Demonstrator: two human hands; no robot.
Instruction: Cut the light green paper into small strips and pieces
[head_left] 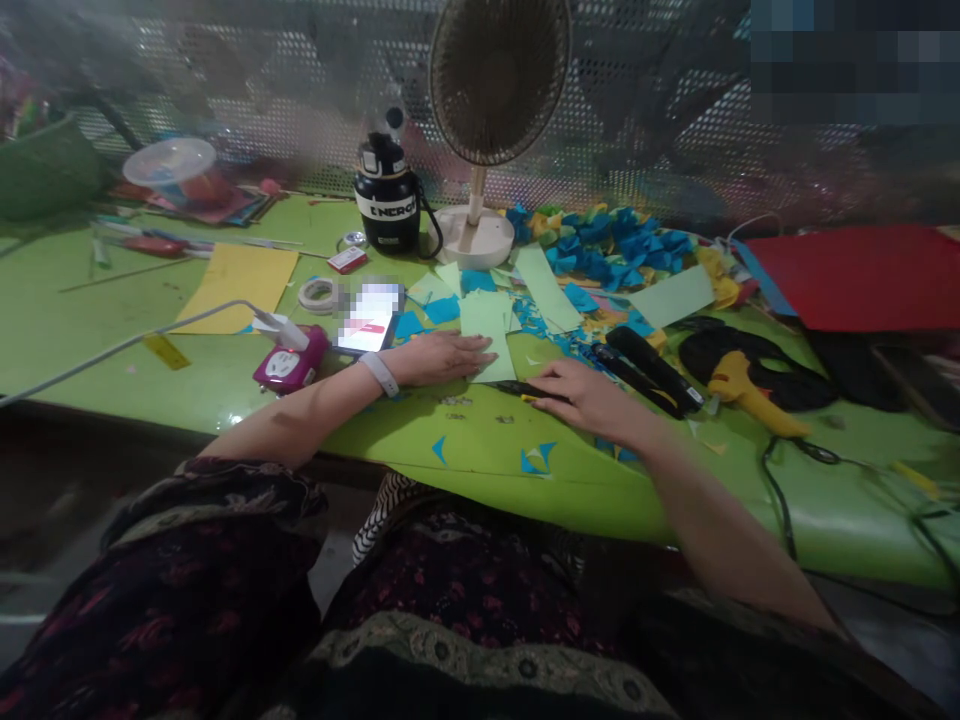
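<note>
My left hand point(439, 358) lies flat with fingers stretched out, pressing on a pale green paper strip point(487, 312). Close by on the right, my right hand point(581, 398) is closed round a slim black tool with a yellow part point(517, 388). Its tip points left at the strip's lower edge; its exact kind is unclear. More pale green strips point(546, 290) and blue paper pieces point(442, 310) lie beyond my hands. Small blue scraps point(536, 458) are near the table's front edge. A lit phone point(371, 318) rests behind my left wrist.
On the green table point(405, 435) a fan point(480, 235) and a black bottle point(388, 205) stand at the back. A purple plug adapter point(289, 362) with a cable is left. A black stapler point(652, 370), yellow glue gun point(739, 390) and red sheet point(855, 275) lie right.
</note>
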